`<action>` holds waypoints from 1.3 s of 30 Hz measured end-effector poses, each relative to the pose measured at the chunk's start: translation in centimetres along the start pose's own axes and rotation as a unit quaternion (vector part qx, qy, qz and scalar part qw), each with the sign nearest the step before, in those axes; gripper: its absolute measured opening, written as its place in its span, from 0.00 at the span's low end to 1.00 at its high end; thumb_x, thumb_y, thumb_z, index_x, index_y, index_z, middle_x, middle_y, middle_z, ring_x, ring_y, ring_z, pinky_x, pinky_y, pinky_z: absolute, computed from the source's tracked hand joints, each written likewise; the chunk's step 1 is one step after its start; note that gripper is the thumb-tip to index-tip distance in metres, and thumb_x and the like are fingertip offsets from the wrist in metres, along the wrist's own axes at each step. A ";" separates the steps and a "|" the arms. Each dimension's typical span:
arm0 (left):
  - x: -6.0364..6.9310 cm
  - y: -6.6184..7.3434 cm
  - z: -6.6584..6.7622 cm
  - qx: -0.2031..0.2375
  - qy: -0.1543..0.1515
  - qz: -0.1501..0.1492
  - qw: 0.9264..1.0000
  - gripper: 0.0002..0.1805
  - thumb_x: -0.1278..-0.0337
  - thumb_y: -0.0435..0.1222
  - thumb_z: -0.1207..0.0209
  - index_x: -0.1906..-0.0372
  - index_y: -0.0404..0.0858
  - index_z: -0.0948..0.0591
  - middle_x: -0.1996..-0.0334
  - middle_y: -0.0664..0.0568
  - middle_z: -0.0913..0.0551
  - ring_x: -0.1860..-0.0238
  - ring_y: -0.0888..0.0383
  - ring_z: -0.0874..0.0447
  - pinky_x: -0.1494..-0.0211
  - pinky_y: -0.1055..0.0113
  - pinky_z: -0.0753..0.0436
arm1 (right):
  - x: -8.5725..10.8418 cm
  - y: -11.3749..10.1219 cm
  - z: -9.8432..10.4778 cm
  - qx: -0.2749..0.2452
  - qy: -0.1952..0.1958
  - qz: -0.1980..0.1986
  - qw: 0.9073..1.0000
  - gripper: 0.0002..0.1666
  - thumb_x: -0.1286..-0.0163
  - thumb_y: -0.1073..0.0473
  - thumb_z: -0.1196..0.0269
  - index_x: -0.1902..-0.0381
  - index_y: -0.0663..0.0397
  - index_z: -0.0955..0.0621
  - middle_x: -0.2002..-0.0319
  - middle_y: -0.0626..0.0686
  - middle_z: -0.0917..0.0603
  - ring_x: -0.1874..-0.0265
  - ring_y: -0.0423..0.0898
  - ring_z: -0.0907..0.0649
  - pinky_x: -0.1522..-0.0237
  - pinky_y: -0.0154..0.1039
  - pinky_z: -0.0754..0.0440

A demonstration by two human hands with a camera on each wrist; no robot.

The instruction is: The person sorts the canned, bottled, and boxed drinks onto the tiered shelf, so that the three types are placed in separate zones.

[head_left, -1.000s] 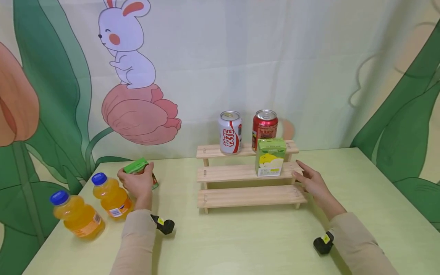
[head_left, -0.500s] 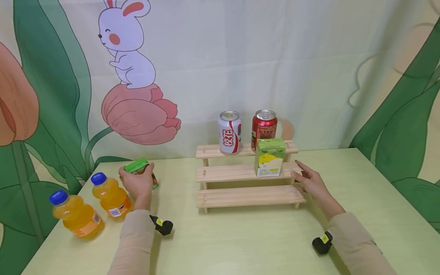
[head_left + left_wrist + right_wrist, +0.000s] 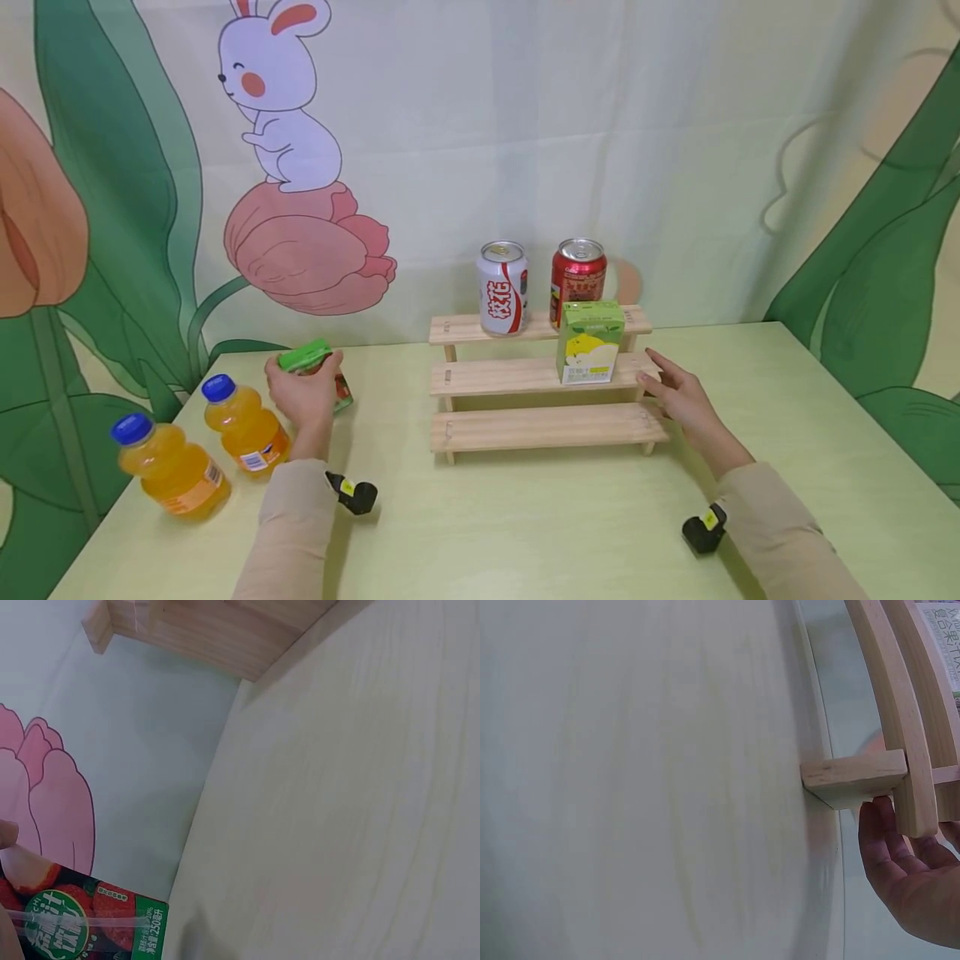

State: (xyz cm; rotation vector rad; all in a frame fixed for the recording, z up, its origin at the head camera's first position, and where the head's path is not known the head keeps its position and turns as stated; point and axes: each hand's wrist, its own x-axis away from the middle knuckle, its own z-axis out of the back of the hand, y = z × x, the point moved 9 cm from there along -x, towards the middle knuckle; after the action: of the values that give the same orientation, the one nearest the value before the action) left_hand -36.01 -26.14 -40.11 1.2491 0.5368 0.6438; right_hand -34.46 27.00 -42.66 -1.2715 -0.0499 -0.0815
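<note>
In the head view my left hand [image 3: 306, 396] grips a juice carton [image 3: 306, 356] with a green top at the table's back left. Red fruit and a green label show on this carton [image 3: 82, 915] in the left wrist view; my fingers cover part of it. My right hand [image 3: 678, 404] holds the right end of a three-step wooden rack [image 3: 510, 429]. Close up in the right wrist view, the fingers [image 3: 889, 855] curl about the rack's end, partly hidden behind the wood. A green and yellow juice carton [image 3: 590, 343] stands upright on the middle step.
On the top step stand a white soda can [image 3: 502, 287] and a red soda can [image 3: 577, 279]. Two orange drink bottles with blue caps, a nearer one [image 3: 176, 471] and a farther one [image 3: 247, 429], stand left of my left forearm. A printed curtain [image 3: 450, 150] hangs behind the table [image 3: 487, 533].
My left hand and the carton in it have shifted slightly to the right. My right hand stays at the rack's end, and the cans and bottles keep their places.
</note>
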 end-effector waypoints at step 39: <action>4.1 4.3 0.4 0.009 -0.037 -0.084 0.996 0.49 0.62 0.52 0.31 0.35 0.39 0.41 0.42 0.45 0.33 0.43 0.51 0.35 0.39 0.60 0.32 | 0.0 -0.1 0.0 0.010 -0.004 0.006 1.000 0.39 0.31 0.47 0.49 0.29 0.49 0.51 0.32 0.67 0.54 0.33 0.60 0.51 0.63 0.33 0.27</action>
State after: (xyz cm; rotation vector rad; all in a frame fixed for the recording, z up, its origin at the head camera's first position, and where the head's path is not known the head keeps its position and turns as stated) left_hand -33.51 -22.71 -35.96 1.2247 0.5800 0.4511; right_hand -34.46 27.01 -42.58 -1.2525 -0.0495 -0.0648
